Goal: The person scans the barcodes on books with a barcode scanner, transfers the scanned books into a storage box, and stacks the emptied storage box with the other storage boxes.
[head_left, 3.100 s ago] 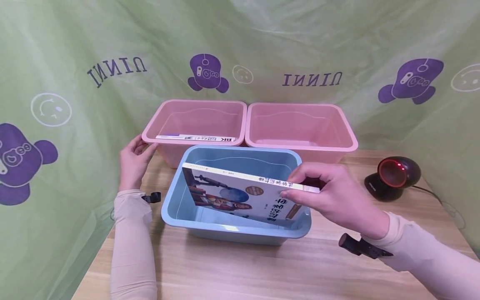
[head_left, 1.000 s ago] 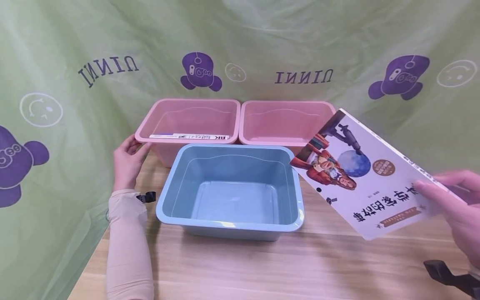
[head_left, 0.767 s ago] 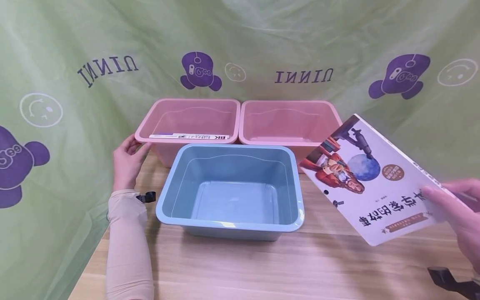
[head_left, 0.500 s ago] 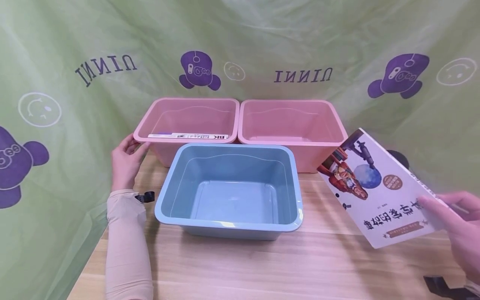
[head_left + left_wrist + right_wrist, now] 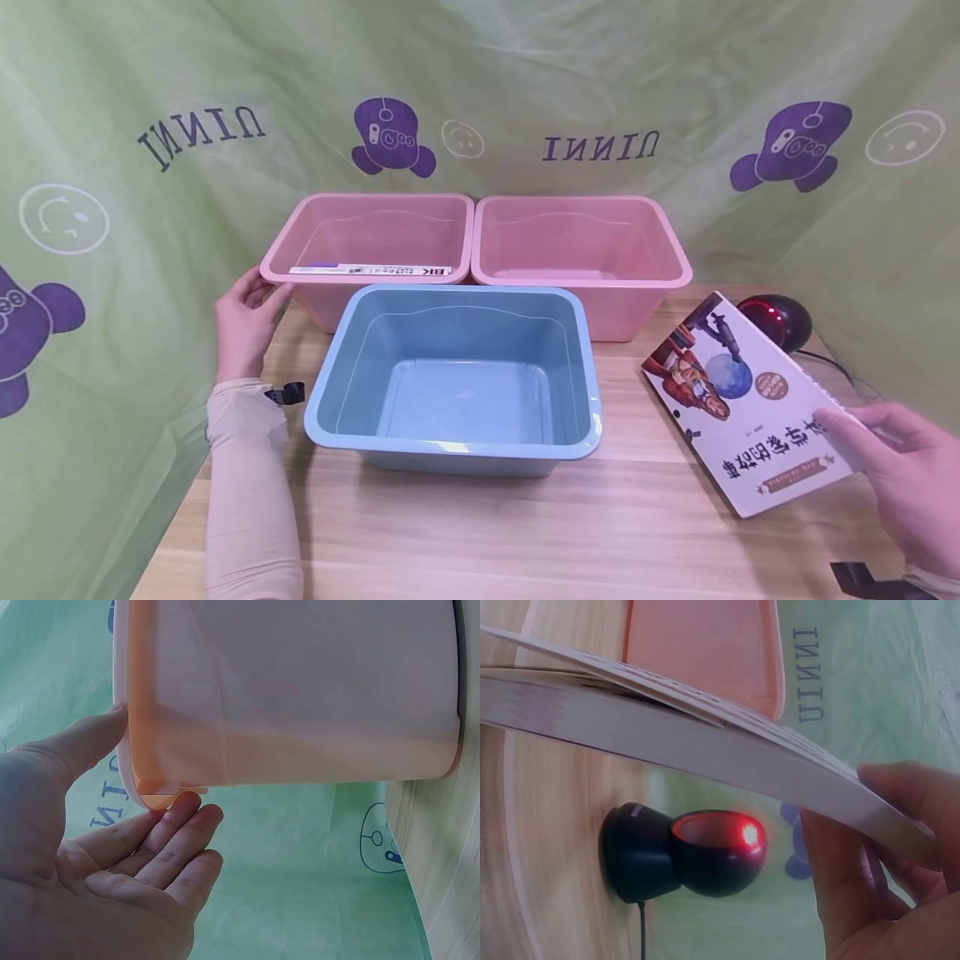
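Note:
My right hand (image 5: pixel 918 483) pinches a paperback book (image 5: pixel 750 433) by its spine edge, thumb on the pale cover and fingers behind. The book is tilted in front of a black barcode scanner (image 5: pixel 798 323), whose red light glows. In the right wrist view the book's page edges (image 5: pixel 667 746) show, and the scanner (image 5: pixel 720 859) stands just apart from them. My left hand (image 5: pixel 243 325) touches the corner of the left pink bin (image 5: pixel 330 292). Seen from the left wrist, the thumb (image 5: pixel 94 742) meets the rim while the other fingers lie loosely bent at the corner.
A blue bin (image 5: pixel 450 447) with a bare floor stands in front of the two pink ones. Inside the left pink bin leans a white-spined book (image 5: pixel 390 270). The right pink bin (image 5: pixel 585 285) holds nothing visible. A printed green curtain (image 5: pixel 525 83) closes off the back.
My right hand has lifted the book out of the blue bin and carried it right, then lowered it in front of the scanner. The left hand stays at the pink bin's corner.

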Motion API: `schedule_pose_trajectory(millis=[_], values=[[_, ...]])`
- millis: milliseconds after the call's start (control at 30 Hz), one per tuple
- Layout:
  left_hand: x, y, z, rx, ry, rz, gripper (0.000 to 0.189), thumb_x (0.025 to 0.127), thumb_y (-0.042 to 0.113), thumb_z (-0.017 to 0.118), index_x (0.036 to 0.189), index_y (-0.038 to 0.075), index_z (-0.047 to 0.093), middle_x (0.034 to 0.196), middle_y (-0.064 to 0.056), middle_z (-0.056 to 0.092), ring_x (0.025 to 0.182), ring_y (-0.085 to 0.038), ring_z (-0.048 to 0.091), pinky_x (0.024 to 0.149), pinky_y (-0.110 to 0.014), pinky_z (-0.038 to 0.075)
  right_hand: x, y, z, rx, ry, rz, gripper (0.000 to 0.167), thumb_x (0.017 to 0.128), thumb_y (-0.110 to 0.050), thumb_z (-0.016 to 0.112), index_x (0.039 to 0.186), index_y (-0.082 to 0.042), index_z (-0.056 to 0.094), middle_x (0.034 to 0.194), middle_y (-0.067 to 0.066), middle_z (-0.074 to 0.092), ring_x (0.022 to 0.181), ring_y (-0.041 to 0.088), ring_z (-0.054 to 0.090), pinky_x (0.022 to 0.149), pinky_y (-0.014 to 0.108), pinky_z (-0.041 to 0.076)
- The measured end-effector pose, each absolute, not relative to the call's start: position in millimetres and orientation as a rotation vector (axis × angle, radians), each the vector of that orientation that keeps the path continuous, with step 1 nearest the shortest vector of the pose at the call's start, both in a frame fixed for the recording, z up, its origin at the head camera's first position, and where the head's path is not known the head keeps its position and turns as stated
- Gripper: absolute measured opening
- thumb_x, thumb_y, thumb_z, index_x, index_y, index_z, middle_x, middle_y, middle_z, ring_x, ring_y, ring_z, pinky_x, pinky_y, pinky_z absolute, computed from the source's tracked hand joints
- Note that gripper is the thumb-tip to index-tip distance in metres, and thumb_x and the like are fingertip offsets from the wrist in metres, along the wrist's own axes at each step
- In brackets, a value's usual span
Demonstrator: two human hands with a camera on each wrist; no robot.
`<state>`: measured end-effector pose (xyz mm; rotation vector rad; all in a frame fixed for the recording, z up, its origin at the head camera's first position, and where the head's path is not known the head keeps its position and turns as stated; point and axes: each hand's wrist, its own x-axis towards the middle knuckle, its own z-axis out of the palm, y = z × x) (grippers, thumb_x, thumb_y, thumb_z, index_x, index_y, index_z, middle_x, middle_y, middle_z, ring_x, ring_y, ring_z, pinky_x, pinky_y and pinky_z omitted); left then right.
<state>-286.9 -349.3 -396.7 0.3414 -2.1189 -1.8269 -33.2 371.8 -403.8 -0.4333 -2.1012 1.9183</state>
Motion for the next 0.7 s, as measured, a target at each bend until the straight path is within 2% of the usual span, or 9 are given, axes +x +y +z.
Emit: schedule_pose_trajectory(millis=[367,533,700], values=[[-285.7,-348.0,-393.4,0.343,-2.164,-1.795,0.073,0.102,0.026,0.085,0.167,0.015,0.053,0.154,-0.006,0.064,0.147,-0.017,0.060,0.098,-0.004,0.058,-33.3,366.6,-403.7,-0.417,-2.079,1.922,0.025,0.107,0.003,0.071,0.095,-0.017,0.083,0.084,-0.015,0.085,0.076,-0.002,0.080,0.073,0.003,0.045],[-284.6,-347.7,-392.0,0.345,-2.191,-1.771,0.074,0.103,0.028,0.084,0.168,0.017,0.052,0.161,-0.009,0.061,0.152,-0.021,0.058,0.101,-0.006,0.058,-33.6,356.6,-397.5,-0.380,-2.115,1.865,0.021,0.106,0.003,0.072,0.098,-0.013,0.083,0.086,-0.016,0.086,0.077,-0.002,0.080,0.076,0.003,0.042],[-284.3,-347.7,-392.4,0.346,-2.181,-1.781,0.073,0.102,0.027,0.085,0.168,0.016,0.053,0.158,-0.008,0.063,0.151,-0.020,0.059,0.101,-0.006,0.058,-38.1,345.3,-387.5,-0.279,-2.111,1.834,0.017,0.104,0.007,0.072,0.102,-0.007,0.082,0.091,-0.013,0.087,0.080,0.000,0.082,0.079,0.003,0.044]])
